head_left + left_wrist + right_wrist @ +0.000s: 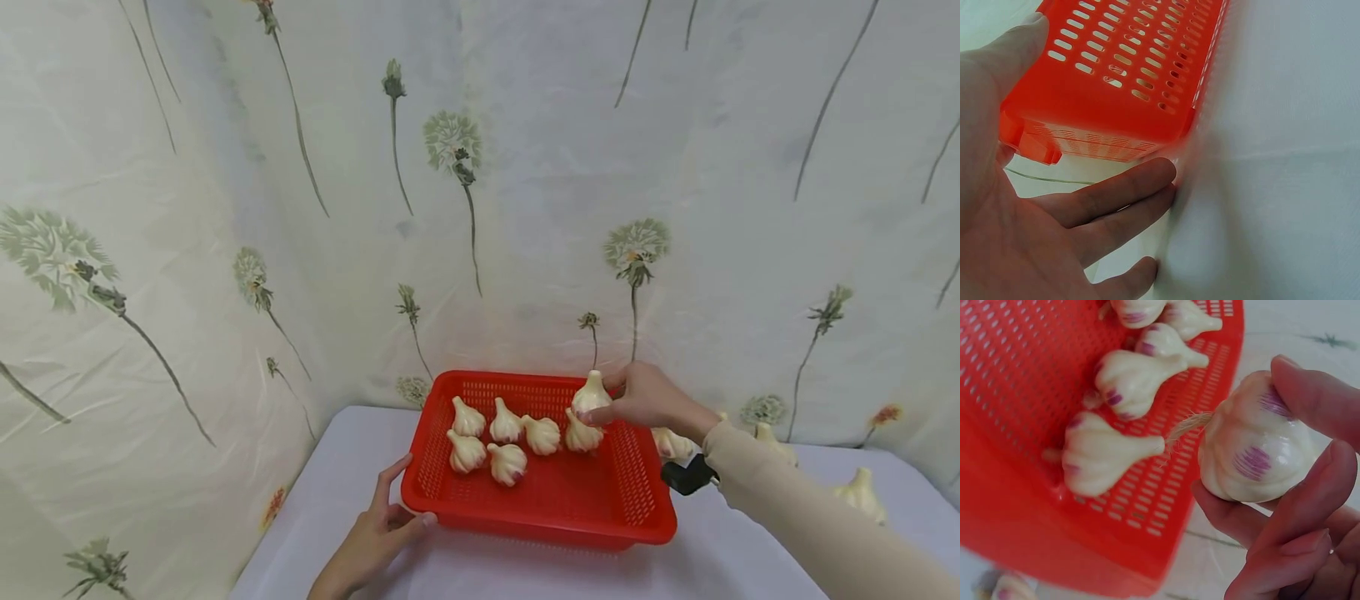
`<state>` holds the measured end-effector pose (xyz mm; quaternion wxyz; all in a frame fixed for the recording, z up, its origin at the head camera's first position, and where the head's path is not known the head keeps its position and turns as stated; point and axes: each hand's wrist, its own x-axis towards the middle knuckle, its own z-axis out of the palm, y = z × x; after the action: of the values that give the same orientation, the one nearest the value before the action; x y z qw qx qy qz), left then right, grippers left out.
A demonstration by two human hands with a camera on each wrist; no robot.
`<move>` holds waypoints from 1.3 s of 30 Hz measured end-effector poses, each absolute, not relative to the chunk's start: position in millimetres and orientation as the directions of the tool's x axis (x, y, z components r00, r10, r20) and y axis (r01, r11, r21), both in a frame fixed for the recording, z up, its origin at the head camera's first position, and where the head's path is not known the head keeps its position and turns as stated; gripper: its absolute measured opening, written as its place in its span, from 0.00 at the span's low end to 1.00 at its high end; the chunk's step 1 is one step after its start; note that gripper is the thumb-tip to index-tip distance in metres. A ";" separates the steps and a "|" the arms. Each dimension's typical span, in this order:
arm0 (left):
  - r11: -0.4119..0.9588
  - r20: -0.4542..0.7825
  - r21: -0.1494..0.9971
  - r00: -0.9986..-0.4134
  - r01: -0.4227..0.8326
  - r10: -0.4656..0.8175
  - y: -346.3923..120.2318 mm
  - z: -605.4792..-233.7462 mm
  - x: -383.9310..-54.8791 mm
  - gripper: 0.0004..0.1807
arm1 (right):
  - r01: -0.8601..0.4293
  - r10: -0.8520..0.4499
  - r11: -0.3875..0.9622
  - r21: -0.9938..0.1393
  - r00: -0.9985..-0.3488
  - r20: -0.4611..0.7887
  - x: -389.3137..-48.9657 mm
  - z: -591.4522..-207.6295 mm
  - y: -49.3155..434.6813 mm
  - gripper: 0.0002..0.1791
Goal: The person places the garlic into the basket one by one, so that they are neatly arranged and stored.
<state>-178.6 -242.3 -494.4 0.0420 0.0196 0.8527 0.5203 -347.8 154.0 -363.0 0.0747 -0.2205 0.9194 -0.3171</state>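
Observation:
My right hand (pixel 637 398) holds a cream-coloured artificial garlic bulb (pixel 1254 444) with purple streaks between thumb and fingers. In the head view it is over the right back part of a red plastic basket (pixel 540 518), stem upward. Fibrous roots stick out of its base in the right wrist view. Several more garlic bulbs (pixel 507 464) lie inside the basket, towards its left and back. My left hand (pixel 375 533) is at the front left corner, with thumb and index finger spread on either side of the rim. Its other fingers extend straight under the corner in the left wrist view.
More garlic bulbs (pixel 861 495) lie on the white-covered table (pixel 480 575) right of the basket, partly behind the right sleeve (pixel 795 492). A black object (pixel 686 475) shows beside the right forearm. A dandelion-patterned curtain (pixel 525 208) hangs behind and at the left.

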 end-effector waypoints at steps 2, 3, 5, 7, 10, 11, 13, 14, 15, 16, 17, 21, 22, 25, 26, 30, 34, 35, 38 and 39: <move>0.457 -0.049 0.890 -0.996 -0.008 0.078 -242.5 -494.3 -178.9 0.49 | -0.361 -0.463 0.693 -0.624 -0.886 -0.002 -350.0 -366.4 148.7 0.20; 0.458 -0.047 0.889 -0.996 -0.007 0.077 -242.7 -494.5 -178.9 0.49 | -0.358 -0.466 0.692 -0.627 -0.885 -0.009 -351.3 -368.9 146.1 0.20; 0.457 -0.046 0.889 -0.996 -0.007 0.075 -243.0 -494.6 -178.1 0.49 | -0.348 -0.474 0.691 -0.633 -0.880 -0.032 -353.1 -373.4 140.9 0.19; 0.448 -0.046 0.894 -0.996 -0.008 0.073 -243.1 -495.3 -177.3 0.49 | -0.342 -0.478 0.691 -0.637 -0.877 -0.048 -354.4 -378.1 135.6 0.16; 0.436 -0.052 0.900 -0.996 -0.013 0.079 -242.9 -497.2 -176.8 0.49 | -0.322 -0.478 0.694 -0.644 -0.875 -0.078 -355.4 -384.3 129.0 0.13; 0.432 -0.053 0.902 -0.995 -0.012 0.082 -242.9 -497.9 -177.1 0.49 | -0.315 -0.475 0.696 -0.646 -0.876 -0.083 -355.3 -385.9 127.2 0.16; 0.431 -0.058 0.902 -0.994 -0.015 0.088 -242.6 -498.6 -177.6 0.49 | -0.298 -0.463 0.702 -0.647 -0.881 -0.096 -355.5 -389.8 124.3 0.21; 0.431 -0.060 0.902 -0.994 -0.014 0.091 -242.5 -498.8 -177.9 0.49 | -0.291 -0.461 0.704 -0.648 -0.881 -0.106 -355.5 -391.4 123.4 0.24; 0.432 -0.059 0.902 -0.994 -0.012 0.095 -242.4 -498.7 -178.0 0.49 | -0.284 -0.460 0.704 -0.651 -0.880 -0.113 -355.5 -393.0 122.8 0.26; 0.434 -0.057 0.901 -0.994 -0.011 0.095 -242.4 -498.9 -178.3 0.49 | -0.273 -0.455 0.706 -0.653 -0.882 -0.123 -355.9 -394.8 122.3 0.29; 0.436 -0.055 0.900 -0.994 -0.008 0.096 -242.4 -498.6 -178.3 0.49 | -0.260 -0.449 0.708 -0.657 -0.884 -0.134 -356.3 -396.4 122.0 0.31; 0.441 -0.045 0.897 -0.994 0.002 0.096 -242.9 -497.3 -178.6 0.49 | -0.237 -0.448 0.711 -0.662 -0.878 -0.167 -359.5 -403.9 121.6 0.35; 0.442 -0.045 0.897 -0.994 0.002 0.096 -243.2 -496.9 -178.6 0.49 | -0.237 -0.450 0.711 -0.662 -0.877 -0.169 -360.3 -406.2 121.3 0.36; 0.449 -0.039 0.894 -0.995 0.006 0.091 -243.9 -496.1 -178.6 0.49 | -0.248 -0.461 0.709 -0.660 -0.871 -0.168 -362.2 -413.1 119.9 0.35; 0.451 -0.037 0.892 -0.995 0.007 0.089 -244.0 -495.9 -178.5 0.49 | -0.255 -0.468 0.706 -0.660 -0.868 -0.165 -362.9 -415.5 119.4 0.35; 0.455 -0.040 0.891 -0.996 0.003 0.085 -245.0 -496.4 -178.8 0.49 | -0.287 -0.495 0.695 -0.659 -0.856 -0.149 -363.7 -424.3 116.4 0.33; 0.447 -0.039 0.895 -0.995 0.005 0.090 -246.0 -497.7 -179.5 0.49 | -0.321 -0.526 0.678 -0.661 -0.840 -0.132 -363.2 -431.8 113.0 0.29; 0.447 -0.039 0.895 -0.995 0.006 0.091 -246.1 -498.0 -179.7 0.49 | -0.328 -0.531 0.676 -0.660 -0.837 -0.128 -363.2 -432.9 112.2 0.28; 0.447 -0.033 0.894 -0.995 0.013 0.095 -246.1 -498.4 -180.4 0.49 | -0.346 -0.540 0.675 -0.652 -0.834 -0.116 -362.6 -434.4 110.2 0.28; 0.450 -0.034 0.893 -0.995 0.013 0.096 -246.0 -498.3 -180.4 0.49 | -0.350 -0.541 0.677 -0.648 -0.833 -0.114 -362.6 -435.0 109.7 0.28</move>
<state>-180.4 -246.0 -498.3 0.0398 0.0320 0.8506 0.5234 -362.6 109.7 -435.0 0.1499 -0.2466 0.9032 -0.3177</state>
